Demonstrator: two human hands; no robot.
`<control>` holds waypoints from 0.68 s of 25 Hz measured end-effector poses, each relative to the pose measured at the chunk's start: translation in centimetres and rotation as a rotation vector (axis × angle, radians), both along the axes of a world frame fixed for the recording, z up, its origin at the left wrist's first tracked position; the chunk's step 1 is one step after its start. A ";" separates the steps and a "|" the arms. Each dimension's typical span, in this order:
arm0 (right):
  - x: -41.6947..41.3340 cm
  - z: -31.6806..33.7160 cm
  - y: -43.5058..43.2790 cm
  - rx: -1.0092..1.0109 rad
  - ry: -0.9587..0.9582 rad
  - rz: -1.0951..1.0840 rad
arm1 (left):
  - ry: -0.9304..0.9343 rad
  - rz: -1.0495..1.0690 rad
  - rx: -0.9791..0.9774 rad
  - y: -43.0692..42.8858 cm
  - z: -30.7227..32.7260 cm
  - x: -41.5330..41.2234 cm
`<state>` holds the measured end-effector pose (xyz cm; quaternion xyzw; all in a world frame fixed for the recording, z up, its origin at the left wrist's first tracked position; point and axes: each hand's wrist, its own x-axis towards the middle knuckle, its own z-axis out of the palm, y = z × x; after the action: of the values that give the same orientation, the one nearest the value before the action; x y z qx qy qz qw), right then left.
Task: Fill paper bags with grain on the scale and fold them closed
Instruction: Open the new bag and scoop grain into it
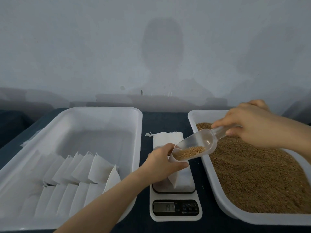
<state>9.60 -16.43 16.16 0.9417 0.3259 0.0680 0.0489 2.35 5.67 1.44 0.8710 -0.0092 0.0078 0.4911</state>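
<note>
Starting with the biggest thing, a dark blue table (165,120) runs back to a pale wall. A big white tray (101,109) sits on its left side, and rows of folded bags (99,169) lean in the tray's near half. A second white tray (252,221) sits on the right, with brown grain (252,174) in it. Only a thin strip of table shows between the two trays. The white scale (175,209) stands in that strip, just beside both tray walls. Its number is too blurry to read. The left arm reaches in from the bottom and crosses the near right corner of the left tray. The left hand (161,163) is over the scale, and its grip is curled round the top of a white paper bag (175,179) standing on the scale plate. The right hand (252,126) is above the far left part of the grain tray. Its grip pinches the handle of a clear scoop (198,145). The scoop tips down to the left, and the grain in it lies at its mouth, right at the bag's top. A small stack of flat bags (166,138) lies on the table behind the scale.
</note>
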 end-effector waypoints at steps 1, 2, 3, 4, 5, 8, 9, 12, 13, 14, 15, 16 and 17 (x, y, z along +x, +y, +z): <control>0.1 -0.1 -0.1 0.012 0.020 -0.007 | 0.001 0.003 -0.002 0.0 0.0 0.0; 0.2 -0.3 -0.2 0.025 0.040 -0.015 | 0.002 0.005 -0.002 0.0 0.0 0.0; 0.2 -0.4 -0.3 0.038 0.059 -0.021 | 0.004 0.006 0.000 0.0 0.0 0.0; 0.3 -0.6 -0.5 0.050 0.074 -0.026 | 0.005 0.005 0.001 0.0 0.0 0.0; 0.4 -0.7 -0.6 0.060 0.086 -0.030 | 0.006 0.005 0.003 0.0 0.0 0.0; 0.4 -0.8 -0.8 0.065 0.080 -0.028 | 0.013 0.001 0.015 -0.1 0.0 0.1; 0.3 -0.8 -0.8 0.062 0.062 -0.021 | 0.016 0.002 0.018 -0.1 0.0 0.1; 0.3 -0.9 -0.8 0.067 0.042 -0.019 | 0.023 0.004 0.016 -0.2 0.1 0.1; 0.2 -1.0 -0.8 0.073 0.068 -0.031 | 0.025 0.005 0.017 -0.2 0.1 0.1; 0.2 -1.1 -1.0 0.082 0.108 -0.044 | 0.028 0.005 0.017 -0.2 0.1 0.1; 0.1 -1.3 -1.2 0.092 0.160 -0.052 | 0.031 0.006 0.016 -0.1 0.0 0.1; -0.1 -1.4 -1.4 0.106 0.215 -0.055 | 0.032 0.006 0.015 -0.1 0.0 0.2; -0.3 -1.5 -1.6 0.125 0.269 -0.057 | 0.033 0.006 0.015 -0.1 0.0 0.2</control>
<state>9.25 -18.06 14.64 0.9523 0.2980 -0.0399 -0.0520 2.51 5.54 1.44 0.8748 0.0016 -0.0053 0.4844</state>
